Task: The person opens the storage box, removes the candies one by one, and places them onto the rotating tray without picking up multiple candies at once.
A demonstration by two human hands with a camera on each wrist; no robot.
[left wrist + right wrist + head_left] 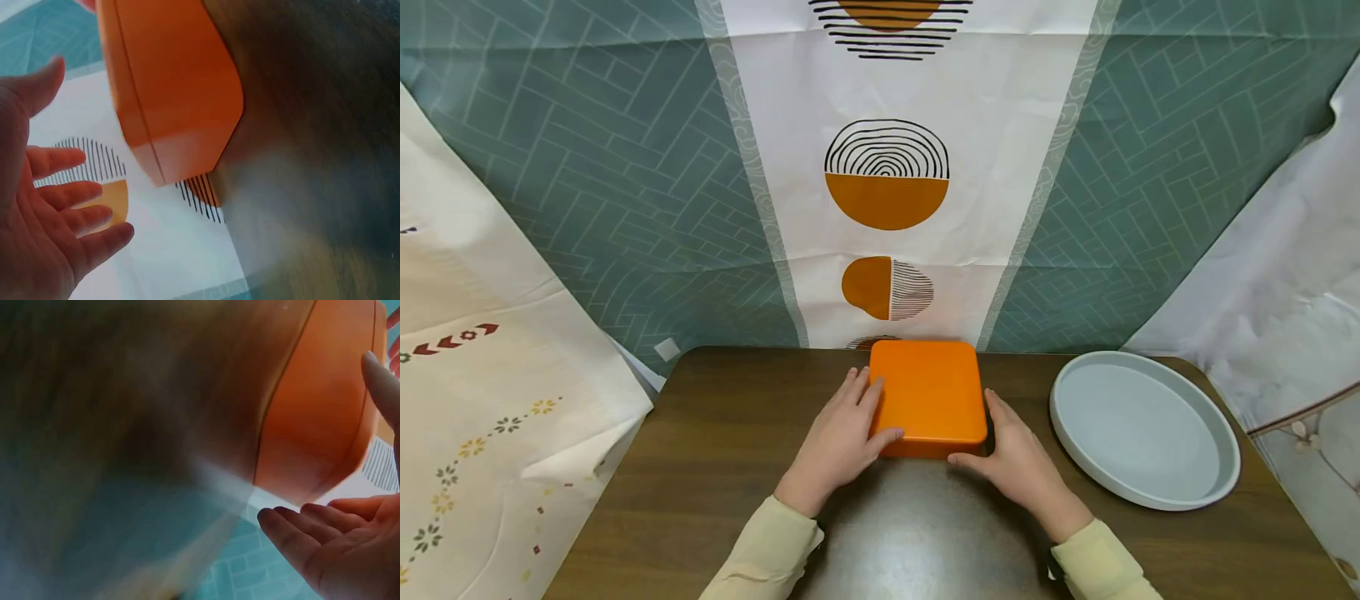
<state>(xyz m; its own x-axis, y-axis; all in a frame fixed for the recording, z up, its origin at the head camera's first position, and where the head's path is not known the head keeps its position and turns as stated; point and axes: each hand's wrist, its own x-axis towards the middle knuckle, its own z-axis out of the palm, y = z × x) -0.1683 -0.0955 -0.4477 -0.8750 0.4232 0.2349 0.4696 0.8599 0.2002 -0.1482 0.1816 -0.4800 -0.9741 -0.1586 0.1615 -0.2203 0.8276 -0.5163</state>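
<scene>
An orange square box [927, 392] with rounded corners stands at the far middle of the table. A thin seam runs around its side below the top, seen on the box [178, 87] in the left wrist view. My left hand [842, 435] is at its left side, fingers spread and thumb overlapping the near left corner in the head view. In its wrist view, a gap shows between those fingers [94, 215] and the box wall. On the other side, my right hand [1021, 462] is held with straight fingers, thumb near the front right corner. Neither hand grips anything.
A round grey tray [1146, 429] with a low rim lies at the right of the table. The dark wooden table [700, 483] ends at a patterned curtain [887, 92] just behind the box. Pale cloths hang at the left and right.
</scene>
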